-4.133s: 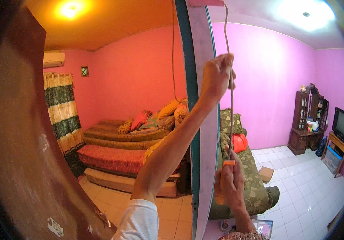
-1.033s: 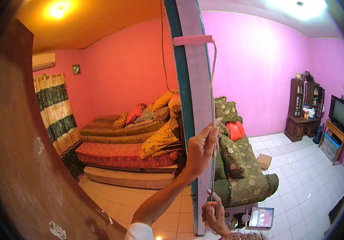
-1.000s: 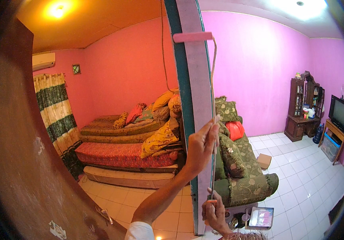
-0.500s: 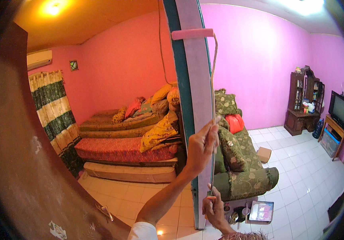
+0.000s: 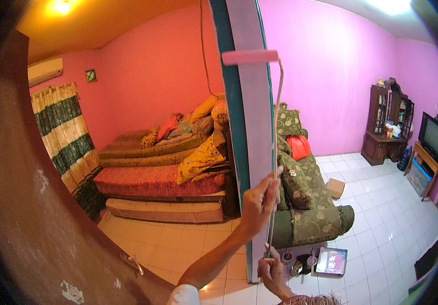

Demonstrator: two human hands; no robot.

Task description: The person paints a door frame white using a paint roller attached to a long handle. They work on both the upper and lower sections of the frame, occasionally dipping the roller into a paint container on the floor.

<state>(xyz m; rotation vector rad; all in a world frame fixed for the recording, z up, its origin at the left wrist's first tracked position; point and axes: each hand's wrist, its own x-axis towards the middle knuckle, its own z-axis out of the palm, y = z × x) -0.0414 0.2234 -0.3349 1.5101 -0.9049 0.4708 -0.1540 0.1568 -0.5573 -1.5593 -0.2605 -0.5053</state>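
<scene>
A paint roller with a pink sleeve (image 5: 250,57) reaches up along the narrow lilac end face (image 5: 252,112) of the wall between two rooms. Its sleeve lies across that face; whether it presses on the paint I cannot tell. My left hand (image 5: 260,203) is closed around the thin metal rod (image 5: 278,94) partway up. Lower down, my right hand (image 5: 274,272) is wrapped round the roller's handle, mostly hidden by the fingers. A teal door frame (image 5: 231,112) runs along the left side of the lilac face.
A brown door (image 5: 51,203) stands at the left. Stacked mattresses (image 5: 158,183) fill the orange room. Right of the wall are a green patterned sofa (image 5: 318,218), a cardboard box (image 5: 336,188), and a rectangular tray (image 5: 332,262) with small containers beside it on the tiles.
The roller's sleeve has come down the wall's end face, and both my hands have moved lower with it. The view has shifted slightly.
</scene>
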